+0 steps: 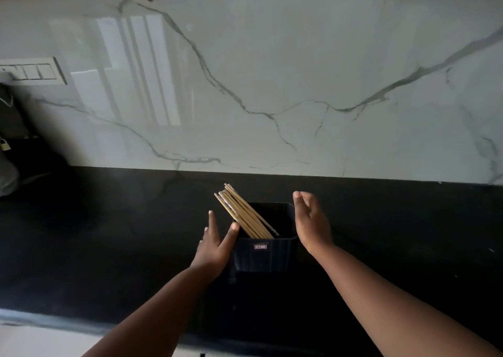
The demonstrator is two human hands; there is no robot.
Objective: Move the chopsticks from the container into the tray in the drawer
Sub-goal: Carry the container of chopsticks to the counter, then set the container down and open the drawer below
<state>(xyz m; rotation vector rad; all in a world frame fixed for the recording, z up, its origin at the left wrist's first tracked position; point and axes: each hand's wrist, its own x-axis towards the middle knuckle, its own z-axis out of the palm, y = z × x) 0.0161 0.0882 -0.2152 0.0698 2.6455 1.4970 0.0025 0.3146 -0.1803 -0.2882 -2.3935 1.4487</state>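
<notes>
A dark square container (265, 253) stands on the black countertop (109, 234). Several wooden chopsticks (242, 212) lean in it toward its left rim, tips sticking out above. My left hand (215, 243) is open beside the container's left side, thumb at the rim just under the chopsticks. My right hand (310, 220) is open at the container's right side, fingers spread and pointing up. Neither hand holds anything. No drawer or tray is in view.
A white marble backsplash (272, 98) rises behind the counter. A switch plate (32, 70) sits on the wall at the left, with dark objects (11, 138) below it at the counter's far left. The counter's front edge (54, 321) runs along the bottom left.
</notes>
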